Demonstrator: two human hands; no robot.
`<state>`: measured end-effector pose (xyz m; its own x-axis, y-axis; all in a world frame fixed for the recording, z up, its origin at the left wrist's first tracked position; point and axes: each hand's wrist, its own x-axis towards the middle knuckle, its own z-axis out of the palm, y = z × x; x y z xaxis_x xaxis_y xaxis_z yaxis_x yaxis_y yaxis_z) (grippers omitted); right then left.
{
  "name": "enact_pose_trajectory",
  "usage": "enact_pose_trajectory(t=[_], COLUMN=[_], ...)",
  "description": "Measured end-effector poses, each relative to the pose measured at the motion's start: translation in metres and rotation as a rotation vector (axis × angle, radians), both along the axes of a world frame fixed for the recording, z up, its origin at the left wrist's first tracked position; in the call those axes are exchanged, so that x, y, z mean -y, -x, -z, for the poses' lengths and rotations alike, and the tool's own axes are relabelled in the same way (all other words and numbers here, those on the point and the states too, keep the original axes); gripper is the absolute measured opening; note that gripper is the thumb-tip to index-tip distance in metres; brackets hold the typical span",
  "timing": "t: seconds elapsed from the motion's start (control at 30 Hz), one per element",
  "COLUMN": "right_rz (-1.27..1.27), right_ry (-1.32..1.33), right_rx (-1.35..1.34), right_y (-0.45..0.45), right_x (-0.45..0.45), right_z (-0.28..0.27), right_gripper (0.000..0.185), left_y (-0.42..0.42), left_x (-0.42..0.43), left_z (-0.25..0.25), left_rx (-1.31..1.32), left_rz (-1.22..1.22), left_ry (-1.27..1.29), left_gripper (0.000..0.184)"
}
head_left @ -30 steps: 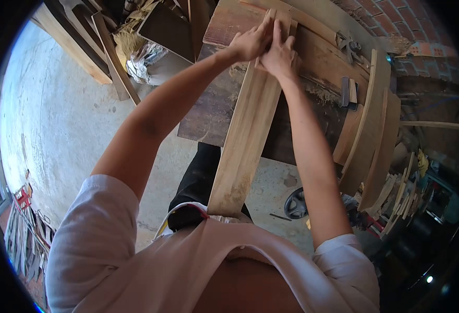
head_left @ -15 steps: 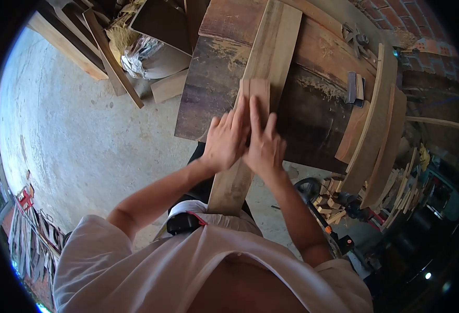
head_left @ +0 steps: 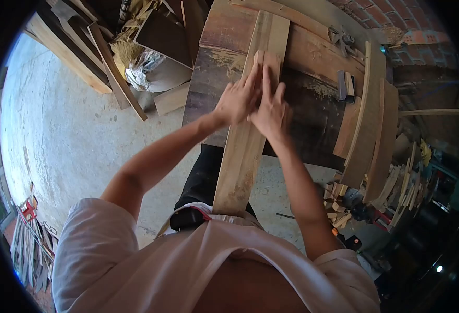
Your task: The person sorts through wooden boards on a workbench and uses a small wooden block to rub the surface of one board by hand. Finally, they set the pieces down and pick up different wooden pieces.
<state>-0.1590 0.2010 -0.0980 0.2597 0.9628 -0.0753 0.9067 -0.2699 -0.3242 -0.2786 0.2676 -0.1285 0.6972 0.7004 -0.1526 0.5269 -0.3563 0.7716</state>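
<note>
A long pale board [head_left: 238,167] lies lengthwise over the dark wooden workbench [head_left: 310,122], its near end against my waist. On its upper face sits a wooden hand plane [head_left: 273,60], a narrow block whose front part shows ahead of my fingers. My left hand [head_left: 236,103] grips the plane's left side, index finger stretched forward along it. From the right, my right hand [head_left: 272,113] holds it too, with its index finger pointing forward and the other fingers curled. Both hands hide the rear of the plane.
Curved boards [head_left: 362,125] stand along the bench's right side. Small blocks [head_left: 346,86] and metal clamp-like parts [head_left: 343,40] lie on the bench. Planks [head_left: 112,68] and a stuffed sack [head_left: 159,73] are at the upper left. Wood offcuts [head_left: 339,201] pile at the lower right.
Both hands have pushed the plane forward along the board, away from my body. My arms are stretched farther out, and the view has shifted slightly.
</note>
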Motion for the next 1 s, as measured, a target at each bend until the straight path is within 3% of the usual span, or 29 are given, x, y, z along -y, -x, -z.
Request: enact_pose_trajectory(t=[0.03, 0.13, 0.27, 0.4, 0.5, 0.6, 0.7, 0.83, 1.0], right_rz=[0.002, -0.036, -0.051, -0.015, 0.045, 0.084, 0.093, 0.069, 0.057], right_ry=[0.004, 0.030, 0.094, 0.020, -0.009, -0.063, -0.034, 0.027, -0.001], right_rx=[-0.034, -0.116, -0.131, -0.042, 0.041, 0.007, 0.015, 0.094, -0.103], right_y=[0.016, 0.051, 0.052, 0.004, -0.055, -0.108, -0.116, -0.063, 0.017], right_x=[0.037, 0.135, 0.159, 0.057, -0.044, -0.130, -0.146, -0.055, 0.110], right_z=[-0.004, -0.008, -0.007, -0.002, 0.008, 0.029, 0.031, 0.014, -0.007], right_gripper=[0.102, 0.093, 0.094, 0.105, 0.104, 0.096, 0.103, 0.099, 0.103], left_y=[0.017, 0.061, 0.068, 0.006, -0.060, -0.111, -0.123, -0.069, 0.020], left_x=[0.040, 0.148, 0.172, 0.061, -0.051, -0.140, -0.154, -0.064, 0.103], left_z=[0.002, -0.012, -0.016, -0.005, 0.013, 0.008, 0.006, 0.001, -0.007], left_rx=[0.047, -0.140, -0.220, -0.053, 0.008, -0.098, -0.146, -0.105, -0.039], left_rz=[-0.003, 0.057, 0.124, 0.040, 0.028, 0.063, 0.045, 0.063, 0.108], left_ry=[-0.009, -0.022, -0.053, -0.249, -0.441, -0.356, -0.349, -0.279, -0.228], left_gripper=[0.078, 0.083, 0.083, 0.079, 0.073, 0.067, 0.066, 0.073, 0.076])
